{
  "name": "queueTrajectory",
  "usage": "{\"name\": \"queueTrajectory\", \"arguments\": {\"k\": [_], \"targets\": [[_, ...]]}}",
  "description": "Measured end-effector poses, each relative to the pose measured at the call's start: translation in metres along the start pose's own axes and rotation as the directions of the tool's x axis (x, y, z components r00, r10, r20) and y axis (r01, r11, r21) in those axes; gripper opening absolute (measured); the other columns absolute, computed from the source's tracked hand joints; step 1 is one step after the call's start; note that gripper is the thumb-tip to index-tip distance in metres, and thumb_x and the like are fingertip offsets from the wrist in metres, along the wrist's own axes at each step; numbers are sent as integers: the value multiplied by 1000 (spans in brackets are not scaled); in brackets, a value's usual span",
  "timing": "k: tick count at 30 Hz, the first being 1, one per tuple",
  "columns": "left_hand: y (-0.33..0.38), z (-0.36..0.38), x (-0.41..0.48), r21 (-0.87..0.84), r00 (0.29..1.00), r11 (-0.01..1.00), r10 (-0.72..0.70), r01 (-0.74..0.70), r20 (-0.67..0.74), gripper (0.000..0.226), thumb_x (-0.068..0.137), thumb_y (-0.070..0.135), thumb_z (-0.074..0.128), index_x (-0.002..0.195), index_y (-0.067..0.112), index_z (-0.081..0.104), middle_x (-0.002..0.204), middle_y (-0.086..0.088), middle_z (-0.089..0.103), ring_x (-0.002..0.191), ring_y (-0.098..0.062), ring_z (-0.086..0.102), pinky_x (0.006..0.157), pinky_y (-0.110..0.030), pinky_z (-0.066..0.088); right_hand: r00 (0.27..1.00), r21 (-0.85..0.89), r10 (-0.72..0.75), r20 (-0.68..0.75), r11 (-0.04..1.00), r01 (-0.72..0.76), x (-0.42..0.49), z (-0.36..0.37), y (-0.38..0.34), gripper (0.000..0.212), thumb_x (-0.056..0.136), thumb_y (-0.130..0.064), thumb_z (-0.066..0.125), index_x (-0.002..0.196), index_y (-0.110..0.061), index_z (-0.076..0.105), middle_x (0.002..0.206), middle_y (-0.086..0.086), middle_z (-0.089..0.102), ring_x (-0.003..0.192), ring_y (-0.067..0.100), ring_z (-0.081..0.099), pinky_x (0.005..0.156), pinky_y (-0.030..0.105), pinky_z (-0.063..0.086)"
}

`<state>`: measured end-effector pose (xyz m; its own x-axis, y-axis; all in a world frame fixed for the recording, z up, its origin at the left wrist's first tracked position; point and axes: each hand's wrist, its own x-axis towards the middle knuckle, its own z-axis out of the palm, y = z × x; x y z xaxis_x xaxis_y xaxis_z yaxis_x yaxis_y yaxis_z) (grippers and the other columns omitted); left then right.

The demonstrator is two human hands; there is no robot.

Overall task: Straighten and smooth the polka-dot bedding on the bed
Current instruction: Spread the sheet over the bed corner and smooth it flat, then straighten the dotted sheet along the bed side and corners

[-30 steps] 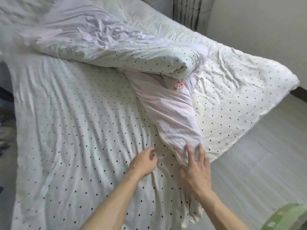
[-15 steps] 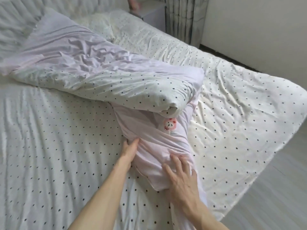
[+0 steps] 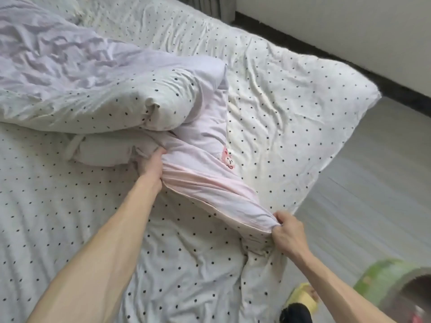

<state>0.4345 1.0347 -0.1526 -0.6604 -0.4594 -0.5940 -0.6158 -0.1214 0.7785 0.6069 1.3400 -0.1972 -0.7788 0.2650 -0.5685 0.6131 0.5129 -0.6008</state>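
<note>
Polka-dot bedding [image 3: 268,89], pink fold [image 3: 210,183] now stretched between hands

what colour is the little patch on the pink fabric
Pink-red with dark marks, a cartoon patch, seen in the head view.

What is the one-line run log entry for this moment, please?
left hand: grips pink sheet | right hand: grips its corner | polka-dot duvet: bunched, not smoothed
</note>
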Motion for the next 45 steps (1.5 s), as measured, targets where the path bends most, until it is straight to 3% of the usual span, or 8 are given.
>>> {"name": "queueTrajectory", "arguments": {"k": [6, 11, 15, 18, 24, 30, 38, 45], "targets": [[30, 107, -92, 215, 899, 879, 386, -426, 205, 38, 55, 23, 70, 91, 12, 70, 85, 6, 68, 83, -18, 66, 77, -29, 53, 928, 6, -222, 298, 973, 231, 1, -28, 19, 71, 76, -42, 66, 139, -40, 36, 131, -19, 43, 118, 3, 44, 95, 27, 41], [54, 249, -176, 138, 623, 698, 511, -703, 592, 18, 68, 11, 71, 76, 23, 61, 68, 16, 59, 62, 2, 56, 67, -19, 48, 906, 254, -295, 305, 942, 221, -6, -58, 21, 66, 70, -39, 68, 126, -55, 38, 119, -29, 57, 105, -9, 57, 82, 15, 48], [36, 365, -213, 244, 277, 142, 305, -959, 911, 42, 71, 9, 60, 109, 25, 65, 92, 8, 63, 90, -10, 60, 72, -17, 42, 977, 408, -97, 190, 913, 11, 7, -93, 55, 71, 66, -53, 63, 132, -40, 44, 107, -18, 66, 80, -7, 65, 67, 12, 49], [-7, 407, -212, 351, 335, -189, 112, -917, 936, 54, 84, 25, 59, 135, 40, 52, 131, 0, 56, 122, -26, 49, 99, -36, 42, 992, 412, -6, 123, 910, -46, 25, -122, 97, 65, 84, -41, 71, 141, -34, 41, 119, -14, 63, 90, -6, 63, 74, 16, 47], [-69, 392, -195, 492, 496, 225, -43, -841, 867, 70, 83, 25, 52, 147, 44, 33, 143, -5, 53, 119, -20, 58, 97, -27, 45, 980, 473, 11, 200, 874, -106, 42, -128, 128, 58, 86, -54, 67, 137, -32, 49, 116, -14, 62, 98, -4, 59, 81, 14, 43], [-91, 299, -189, 545, 624, 303, 354, -781, 697, 40, 92, 20, 49, 130, 25, 58, 128, 2, 59, 121, -13, 50, 103, -28, 38, 965, 546, 34, 259, 819, -175, 27, -95, 106, 82, 72, -62, 78, 135, -42, 30, 110, -34, 50, 108, 3, 55, 86, 19, 44], [-218, 35, -231, 735, 918, 651, 383, -191, -101, 24, 94, 19, 53, 116, 23, 62, 118, 3, 56, 114, -20, 53, 100, -37, 43, 884, 573, 31, 467, 750, -329, -20, -44, 90, 58, 71, -35, 88, 120, -41, 59, 126, -17, 65, 107, -2, 60, 92, 39, 44], [-326, -100, -290, 40, 613, 898, -267, 439, -743, 33, 87, 25, 65, 109, 1, 59, 117, -24, 59, 112, -38, 53, 91, -41, 44, 801, 410, 158, 577, 793, -451, -49, 16, 74, 74, 64, -63, 78, 131, -45, 51, 158, -17, 31, 143, 16, 31, 112, 62, 19]]}}
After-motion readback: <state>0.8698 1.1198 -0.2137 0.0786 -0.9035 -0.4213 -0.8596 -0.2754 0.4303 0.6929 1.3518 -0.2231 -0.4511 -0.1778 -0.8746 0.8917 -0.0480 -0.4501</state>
